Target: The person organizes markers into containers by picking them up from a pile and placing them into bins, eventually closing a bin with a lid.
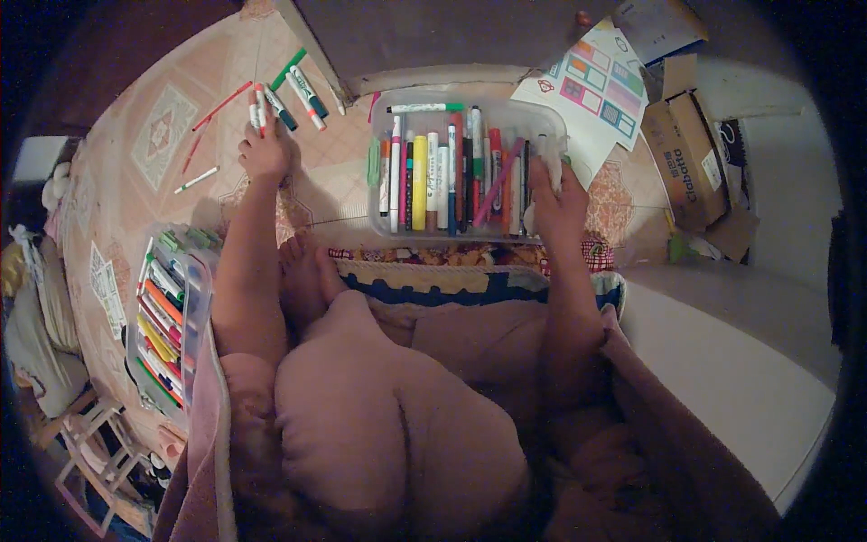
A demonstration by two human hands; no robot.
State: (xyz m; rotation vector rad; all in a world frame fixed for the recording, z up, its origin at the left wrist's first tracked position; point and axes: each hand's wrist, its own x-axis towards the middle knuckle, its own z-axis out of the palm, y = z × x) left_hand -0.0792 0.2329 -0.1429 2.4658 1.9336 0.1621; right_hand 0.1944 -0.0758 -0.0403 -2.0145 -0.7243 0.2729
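My left hand [265, 155] reaches out over the tiled floor, its fingers closed around white markers with orange-red ends [259, 107]. Just past it lie several dark green and white markers [305, 95] and a green stick-like piece [291, 65]. A clear plastic box [377, 212] stands in front of me, with pens and markers in a row inside, among them a yellow marker [420, 183]. At the box's right end, my right hand [560, 200] has its fingers curled near pale, upright pieces [552, 154]. Whether it grips these or the box wall is unclear.
A second clear box of markers [187, 348] stands by my left leg. Thin red pens [219, 107] and a white pen [196, 179] lie on the floor. To the right are a printed sheet [596, 86], an opened cardboard carton [691, 167] and a white surface [722, 361].
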